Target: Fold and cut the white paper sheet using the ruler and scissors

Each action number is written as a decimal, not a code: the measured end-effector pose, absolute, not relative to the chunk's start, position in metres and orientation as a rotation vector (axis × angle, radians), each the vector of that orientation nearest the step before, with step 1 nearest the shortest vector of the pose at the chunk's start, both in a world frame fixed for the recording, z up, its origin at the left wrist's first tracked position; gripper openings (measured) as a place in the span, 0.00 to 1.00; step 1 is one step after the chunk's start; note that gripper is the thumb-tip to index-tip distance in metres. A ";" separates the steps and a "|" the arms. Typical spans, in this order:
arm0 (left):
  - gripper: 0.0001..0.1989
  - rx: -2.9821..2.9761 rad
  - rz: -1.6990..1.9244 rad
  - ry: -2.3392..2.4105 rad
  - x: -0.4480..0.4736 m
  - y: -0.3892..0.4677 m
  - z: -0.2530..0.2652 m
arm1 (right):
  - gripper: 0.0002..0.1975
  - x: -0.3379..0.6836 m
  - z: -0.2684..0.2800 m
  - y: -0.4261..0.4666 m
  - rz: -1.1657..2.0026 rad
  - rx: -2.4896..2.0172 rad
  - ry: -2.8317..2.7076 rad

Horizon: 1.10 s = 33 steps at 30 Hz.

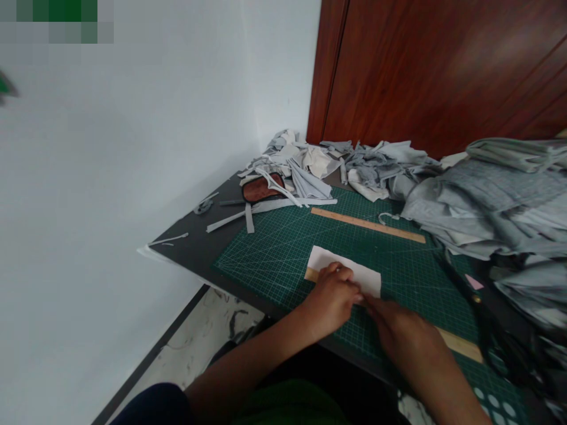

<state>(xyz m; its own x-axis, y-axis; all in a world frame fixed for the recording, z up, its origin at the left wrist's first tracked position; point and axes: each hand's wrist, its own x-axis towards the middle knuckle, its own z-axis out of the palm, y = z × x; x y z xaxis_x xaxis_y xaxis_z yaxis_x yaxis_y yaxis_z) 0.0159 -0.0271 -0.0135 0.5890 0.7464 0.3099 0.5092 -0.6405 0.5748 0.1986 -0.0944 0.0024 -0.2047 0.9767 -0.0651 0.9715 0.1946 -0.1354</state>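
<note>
Two hands work nearest me: the right hand (pixel 407 333) has its fingers stretched, the left hand (pixel 334 298) curls its fingers at the white piece (pixel 325 258); I cannot tell whether either pinches it. It lies on the green mat (pixel 266 260), its near edge along a wooden ruler (pixel 460 343). Beyond, I see a second ruler (pixel 367 224), then heaped fabric scraps (pixel 376 165) before a reddish-brown wooden panel (pixel 420 71).
</note>
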 end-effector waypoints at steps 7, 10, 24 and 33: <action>0.09 2.490 0.833 1.198 0.014 -0.034 -0.014 | 0.24 0.196 0.002 -0.097 0.122 -1.941 -2.424; 0.22 2.637 0.758 1.352 0.016 -0.037 -0.012 | 0.25 0.194 0.004 -0.097 0.102 -1.930 -2.410; 0.24 2.686 0.497 1.437 0.012 -0.035 -0.012 | 0.24 0.190 0.005 -0.103 0.171 -1.951 -2.310; 0.25 2.682 0.534 1.376 0.011 -0.028 -0.022 | 0.23 0.112 -0.011 -0.153 1.294 -1.367 -1.696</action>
